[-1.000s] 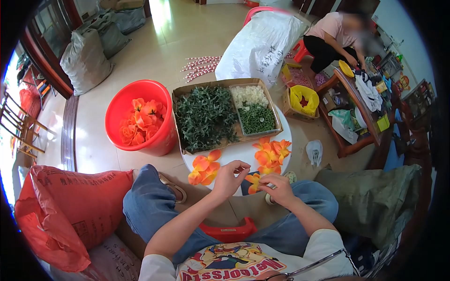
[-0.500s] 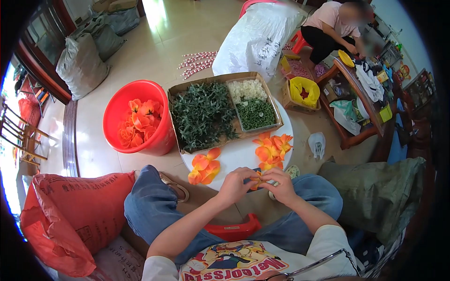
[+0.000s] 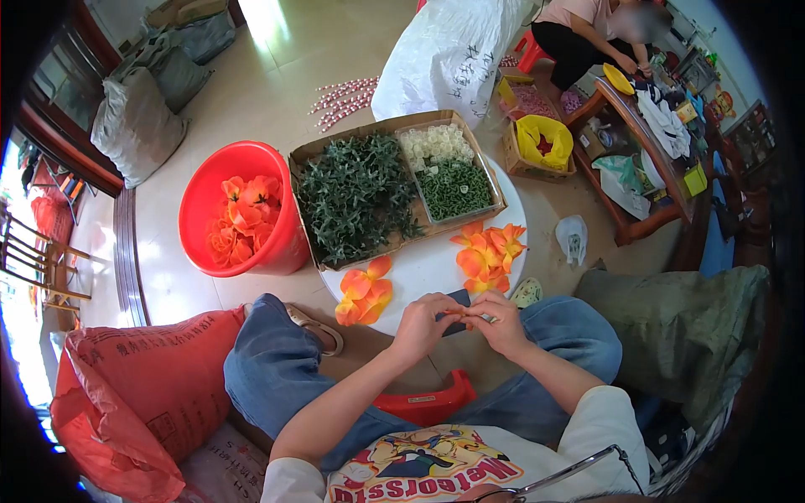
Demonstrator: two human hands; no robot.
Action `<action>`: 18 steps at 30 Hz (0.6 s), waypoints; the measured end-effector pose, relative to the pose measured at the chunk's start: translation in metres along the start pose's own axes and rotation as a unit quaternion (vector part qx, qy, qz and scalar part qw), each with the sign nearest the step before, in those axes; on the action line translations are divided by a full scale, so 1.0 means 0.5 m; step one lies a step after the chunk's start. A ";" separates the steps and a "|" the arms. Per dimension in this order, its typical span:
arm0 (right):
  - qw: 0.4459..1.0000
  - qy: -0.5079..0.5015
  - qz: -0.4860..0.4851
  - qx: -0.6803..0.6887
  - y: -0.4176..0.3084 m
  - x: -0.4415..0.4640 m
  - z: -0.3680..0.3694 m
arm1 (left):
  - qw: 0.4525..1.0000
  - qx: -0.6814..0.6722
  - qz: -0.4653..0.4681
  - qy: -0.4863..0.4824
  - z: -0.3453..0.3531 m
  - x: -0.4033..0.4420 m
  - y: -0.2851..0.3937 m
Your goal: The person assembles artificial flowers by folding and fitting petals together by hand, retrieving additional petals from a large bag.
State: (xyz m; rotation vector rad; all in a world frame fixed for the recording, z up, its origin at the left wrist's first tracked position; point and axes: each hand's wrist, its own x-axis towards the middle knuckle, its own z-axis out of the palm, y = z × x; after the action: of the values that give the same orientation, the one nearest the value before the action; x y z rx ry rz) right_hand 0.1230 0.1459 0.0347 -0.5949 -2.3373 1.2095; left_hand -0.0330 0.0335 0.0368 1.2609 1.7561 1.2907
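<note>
My left hand (image 3: 422, 329) and my right hand (image 3: 501, 327) meet over the near edge of a round white table (image 3: 412, 289). Their fingertips pinch a small orange artificial petal (image 3: 463, 312), mostly covered by the fingers. Behind it a dark flat piece (image 3: 459, 298) shows partly at the table edge. A small pile of orange-yellow petals (image 3: 366, 295) lies left of my hands, and a larger petal pile (image 3: 486, 258) lies just beyond them. Farther back, a cardboard tray (image 3: 335, 261) holds dark green artificial leaves (image 3: 356, 197) and a clear box (image 3: 453, 220) of white and green small parts.
A red bucket (image 3: 191, 214) with orange flowers stands left of the table. A red sack (image 3: 151, 377) and a dark green sack (image 3: 671, 331) flank my legs. A big white bag (image 3: 444, 63) stands behind the table. Another person (image 3: 579, 29) sits at the far right by a wooden table (image 3: 620, 109).
My fingertips have come closer around the orange petal, which shows less now. The dark flat piece shows more. The whole view has shifted slightly.
</note>
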 end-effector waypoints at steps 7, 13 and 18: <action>1.000 0.010 -0.026 -0.006 0.002 -0.003 0.007 | 1.000 -0.021 0.000 0.003 0.012 -0.007 -0.025; 0.998 0.037 0.015 0.046 -0.018 -0.012 -0.019 | 0.997 0.051 0.046 0.017 0.005 -0.029 -0.007; 0.996 0.060 0.035 0.063 -0.002 -0.027 -0.033 | 0.997 0.061 0.044 0.014 -0.004 -0.047 -0.001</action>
State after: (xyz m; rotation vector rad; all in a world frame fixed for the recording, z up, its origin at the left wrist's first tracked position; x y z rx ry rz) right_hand 0.1428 0.1485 0.0416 -0.6908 -2.1402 1.3038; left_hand -0.0263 0.0109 0.0356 1.4083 1.8425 1.2714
